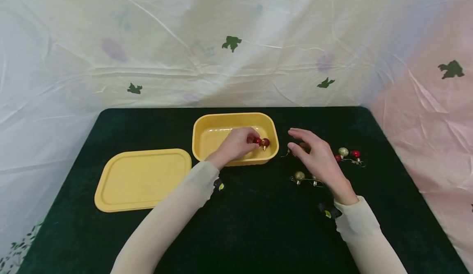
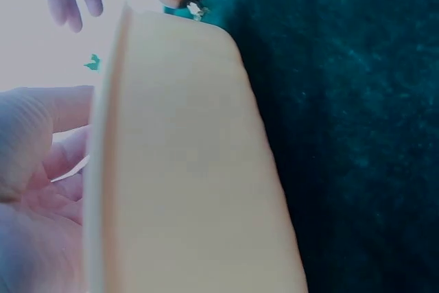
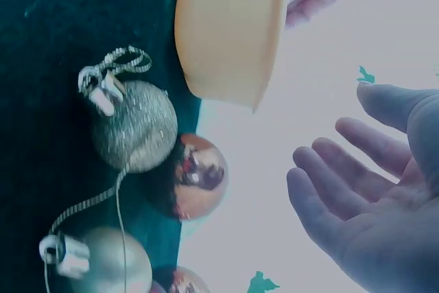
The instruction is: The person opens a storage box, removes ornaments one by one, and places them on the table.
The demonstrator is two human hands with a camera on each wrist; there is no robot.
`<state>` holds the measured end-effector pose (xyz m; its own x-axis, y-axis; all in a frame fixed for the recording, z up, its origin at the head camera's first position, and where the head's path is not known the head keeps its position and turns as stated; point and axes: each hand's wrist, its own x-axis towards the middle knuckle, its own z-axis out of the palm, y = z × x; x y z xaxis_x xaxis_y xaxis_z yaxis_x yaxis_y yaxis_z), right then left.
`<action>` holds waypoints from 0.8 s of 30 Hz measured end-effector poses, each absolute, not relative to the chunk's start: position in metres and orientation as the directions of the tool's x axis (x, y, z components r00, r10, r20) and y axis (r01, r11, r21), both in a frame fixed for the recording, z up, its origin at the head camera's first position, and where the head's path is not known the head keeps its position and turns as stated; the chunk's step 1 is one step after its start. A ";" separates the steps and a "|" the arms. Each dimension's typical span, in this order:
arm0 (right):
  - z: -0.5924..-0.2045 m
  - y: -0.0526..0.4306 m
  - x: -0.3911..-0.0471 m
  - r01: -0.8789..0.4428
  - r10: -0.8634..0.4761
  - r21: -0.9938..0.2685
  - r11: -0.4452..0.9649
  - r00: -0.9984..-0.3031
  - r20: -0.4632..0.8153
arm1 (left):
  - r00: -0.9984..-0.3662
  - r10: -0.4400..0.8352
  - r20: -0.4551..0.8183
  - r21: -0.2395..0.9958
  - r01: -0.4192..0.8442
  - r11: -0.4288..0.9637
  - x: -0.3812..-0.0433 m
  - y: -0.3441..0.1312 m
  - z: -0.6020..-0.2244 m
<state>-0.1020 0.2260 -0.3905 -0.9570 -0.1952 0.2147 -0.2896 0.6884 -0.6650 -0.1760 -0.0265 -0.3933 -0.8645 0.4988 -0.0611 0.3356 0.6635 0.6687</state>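
My left hand (image 1: 238, 142) reaches over the near rim of the yellow container (image 1: 208, 122), its fingers curled at a shiny red bauble (image 1: 258, 141). Touching that one in the head view is a darker red bauble (image 1: 265, 142) with a gold cap. The container wall (image 2: 185, 156) hides the left fingertips in the left wrist view. To the right of the container, my right hand (image 1: 318, 155) hovers with fingers spread and nothing in its grasp. Partly covered by it are a copper-toned bauble (image 3: 199, 176) and a glittery gold bauble (image 1: 299, 176) with a cord loop.
A yellow lid (image 1: 144, 179) lies flat left of the container. Farther right sit a pale gold bauble (image 1: 343, 152) and a red bauble (image 1: 355, 154). The dark green tabletop (image 1: 251, 224) meets a hanging patterned cloth (image 1: 166, 60) at the back.
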 end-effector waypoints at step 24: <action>-0.386 0.280 -0.054 -0.209 0.030 -0.657 0.725 -0.942 0.334 | -0.803 0.560 0.204 0.765 0.487 0.421 -0.116 -0.024 -0.379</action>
<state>-0.0537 0.2804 -0.3864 -0.9422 0.0301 0.3336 -0.2094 0.7245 -0.6567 -0.1163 -0.0240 -0.3787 -0.8032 0.5598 0.2037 0.4875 0.4211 0.7649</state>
